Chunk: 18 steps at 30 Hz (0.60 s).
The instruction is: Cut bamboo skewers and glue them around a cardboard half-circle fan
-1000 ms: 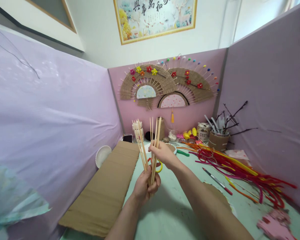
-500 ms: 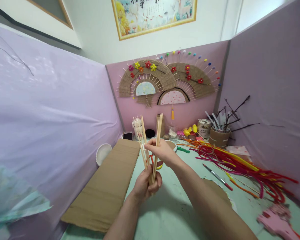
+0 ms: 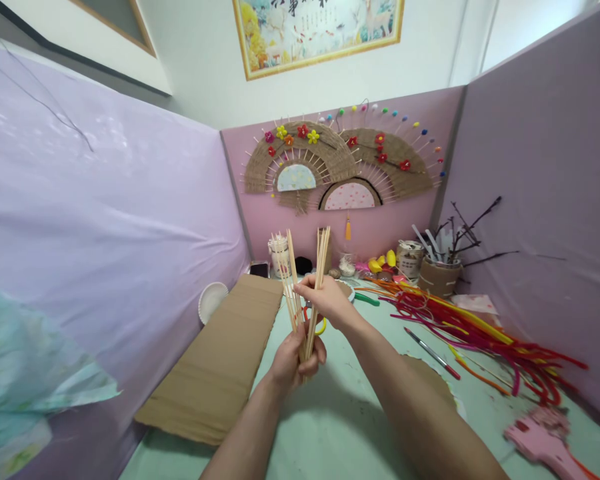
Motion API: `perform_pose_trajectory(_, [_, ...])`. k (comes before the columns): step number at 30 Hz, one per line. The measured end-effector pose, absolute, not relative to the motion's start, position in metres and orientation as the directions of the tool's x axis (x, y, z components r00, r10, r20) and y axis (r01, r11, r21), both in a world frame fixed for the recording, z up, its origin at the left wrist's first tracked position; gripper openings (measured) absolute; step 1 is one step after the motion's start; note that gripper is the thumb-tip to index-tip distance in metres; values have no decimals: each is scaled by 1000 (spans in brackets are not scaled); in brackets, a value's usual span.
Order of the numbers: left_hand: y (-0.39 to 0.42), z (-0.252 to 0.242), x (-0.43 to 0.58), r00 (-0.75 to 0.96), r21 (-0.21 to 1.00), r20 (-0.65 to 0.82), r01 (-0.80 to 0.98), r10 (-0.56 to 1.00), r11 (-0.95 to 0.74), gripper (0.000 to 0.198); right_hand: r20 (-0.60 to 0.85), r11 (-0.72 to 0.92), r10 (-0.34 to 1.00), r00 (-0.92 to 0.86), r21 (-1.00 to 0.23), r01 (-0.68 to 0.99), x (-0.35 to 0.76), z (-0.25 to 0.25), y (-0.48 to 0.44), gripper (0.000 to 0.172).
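Note:
Several thin wooden skewers (image 3: 295, 300) stand upright in a bundle above the table, fanned into two groups. My left hand (image 3: 296, 357) is closed round their lower ends. Higher up, my right hand (image 3: 327, 299) has its thumb and fingers pinched on the skewers, with the right-hand group passing by its fingers. Behind the hands, partly hidden, lie scissors with red and yellow handles (image 3: 321, 327). A long piece of brown cardboard (image 3: 220, 360) rests to the left of my hands.
On the right lie red and yellow pipe cleaners (image 3: 460, 320), a pen (image 3: 433, 352) and a pink glue gun (image 3: 543, 440). A pot with branches (image 3: 439, 277) and a tin (image 3: 409, 259) stand behind. Fan decorations (image 3: 305, 150) hang on the back panel. Purple panels enclose both sides.
The view has shifted slightly, so the scene sits a little further right. Both hands keep their hold on the skewers, with hardly any movement.

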<state>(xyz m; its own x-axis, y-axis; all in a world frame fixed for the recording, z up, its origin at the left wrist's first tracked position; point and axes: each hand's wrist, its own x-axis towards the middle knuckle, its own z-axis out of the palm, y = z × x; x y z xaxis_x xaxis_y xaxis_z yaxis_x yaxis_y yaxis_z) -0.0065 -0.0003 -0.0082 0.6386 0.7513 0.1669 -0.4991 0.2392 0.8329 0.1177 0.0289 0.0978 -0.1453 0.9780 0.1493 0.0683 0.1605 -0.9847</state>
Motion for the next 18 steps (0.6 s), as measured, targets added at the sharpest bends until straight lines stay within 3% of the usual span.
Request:
perform_pose_trajectory(8, [-2, -5, -4, 606, 834, 162, -506, 779, 220, 55, 232, 244, 965, -124, -966, 89, 117, 91, 32, 25])
perform_pose_trajectory(18, [-2, -5, -5, 618, 823, 177, -520, 766, 229, 53, 200, 211, 974, -102, -972, 108, 114, 91, 33, 19])
